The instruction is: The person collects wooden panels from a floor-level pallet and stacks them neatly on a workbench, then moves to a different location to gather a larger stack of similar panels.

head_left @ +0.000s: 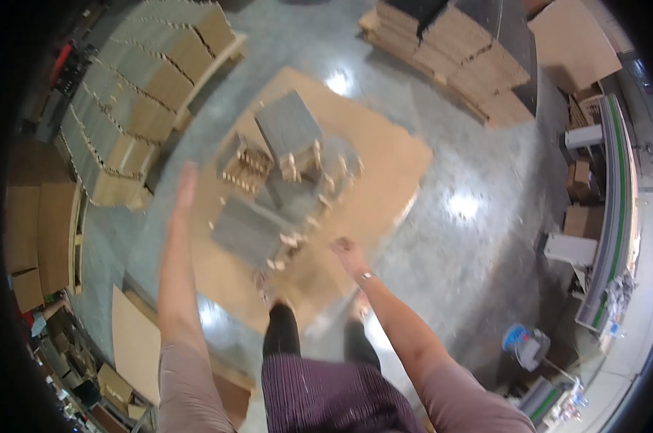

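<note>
I am standing on a big brown cardboard sheet [384, 155] spread over the polished grey concrete floor [485, 238], looking straight down past my dark trousers and my feet. My left hand [186, 184] is stretched out in front of me with the fingers flat and together, holding nothing, hovering over the left part of the sheet, just to the left of a loose heap of grey folded carton blanks [287, 180]. My right hand [349, 254] is lower and nearer to me, with a watch or band at the wrist; it is loosely curled and empty as far as I can see, just right of the nearest stack in the heap [251, 234], though whether it touches anything I cannot tell because of the blur. The heap lies in the middle of the sheet, its bundles tilted and overlapping, with pale tan cut edges showing. Further left a long row of stacked blanks sits on a pallet [142, 94], and more brown stacks [460, 54] stand at the upper right. A green-edged conveyor line [615, 216] runs along the right side.
</note>
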Action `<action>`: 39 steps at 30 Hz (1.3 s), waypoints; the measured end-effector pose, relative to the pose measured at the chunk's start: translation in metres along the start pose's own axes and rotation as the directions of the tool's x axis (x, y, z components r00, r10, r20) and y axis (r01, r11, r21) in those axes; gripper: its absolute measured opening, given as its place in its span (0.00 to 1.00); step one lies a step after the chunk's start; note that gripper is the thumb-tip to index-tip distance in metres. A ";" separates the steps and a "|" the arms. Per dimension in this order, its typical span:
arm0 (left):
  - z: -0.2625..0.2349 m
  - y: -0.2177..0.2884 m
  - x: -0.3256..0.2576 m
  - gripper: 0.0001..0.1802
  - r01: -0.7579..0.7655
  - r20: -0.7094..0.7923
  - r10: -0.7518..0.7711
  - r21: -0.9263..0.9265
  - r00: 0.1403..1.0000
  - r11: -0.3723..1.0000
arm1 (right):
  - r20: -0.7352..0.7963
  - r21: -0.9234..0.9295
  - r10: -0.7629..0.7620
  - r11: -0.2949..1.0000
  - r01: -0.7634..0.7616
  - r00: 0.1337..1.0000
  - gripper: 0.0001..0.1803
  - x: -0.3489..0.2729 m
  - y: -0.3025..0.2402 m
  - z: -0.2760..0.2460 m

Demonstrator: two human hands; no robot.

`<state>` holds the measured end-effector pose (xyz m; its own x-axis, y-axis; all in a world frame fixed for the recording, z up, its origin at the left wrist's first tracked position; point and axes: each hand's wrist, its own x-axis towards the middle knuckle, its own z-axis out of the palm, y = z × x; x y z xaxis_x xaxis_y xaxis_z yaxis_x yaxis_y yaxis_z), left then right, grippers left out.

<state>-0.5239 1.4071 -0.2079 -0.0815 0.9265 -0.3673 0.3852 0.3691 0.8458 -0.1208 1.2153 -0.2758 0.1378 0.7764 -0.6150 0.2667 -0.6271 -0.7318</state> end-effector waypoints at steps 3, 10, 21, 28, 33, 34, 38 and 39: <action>-0.006 0.003 0.052 0.30 -0.083 0.113 0.076 0.060 0.991 0.995 | -0.083 -0.146 -0.121 0.983 0.108 0.989 0.18 0.025 -0.014 -0.037; -0.048 0.009 -0.072 0.35 0.340 -0.108 -0.363 -0.188 0.926 0.922 | 0.024 -0.561 0.176 0.817 -0.133 0.984 0.19 -0.071 0.115 -0.113; -0.006 -0.199 -0.556 0.18 0.431 0.308 -0.727 0.641 0.614 0.635 | 0.295 -0.641 0.241 0.768 0.004 0.925 0.22 -0.174 0.119 -0.128; 0.071 -0.072 -0.733 0.18 0.960 0.153 -0.950 -0.118 0.272 0.256 | 0.348 -0.637 -0.086 0.708 0.304 0.933 0.18 -0.129 0.023 -0.133; 0.075 -0.138 -0.798 0.13 0.938 0.179 -0.923 -0.135 0.340 0.319 | 0.257 -0.637 -0.190 0.704 0.313 0.948 0.16 -0.144 -0.011 -0.123; 0.072 -0.135 -0.794 0.14 0.916 0.120 -0.908 -0.045 0.401 0.399 | 0.266 -0.654 -0.193 0.684 0.323 0.945 0.17 -0.150 -0.015 -0.120; 0.012 -0.143 -0.771 0.19 0.744 0.133 -0.740 0.024 0.659 0.667 | 0.280 -0.703 -0.167 0.635 0.320 0.945 0.18 -0.177 0.015 -0.098; -0.002 -0.182 -0.780 0.20 0.695 0.191 -0.676 -0.055 0.712 0.717 | 0.281 -0.710 -0.152 0.632 0.312 0.948 0.19 -0.180 0.028 -0.087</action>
<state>-0.5326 0.6171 -0.0740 -0.1425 0.3964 -0.9069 0.1684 0.9126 0.3724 -0.0549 1.0633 -0.1602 -0.1776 0.8135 -0.5538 0.8883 -0.1096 -0.4460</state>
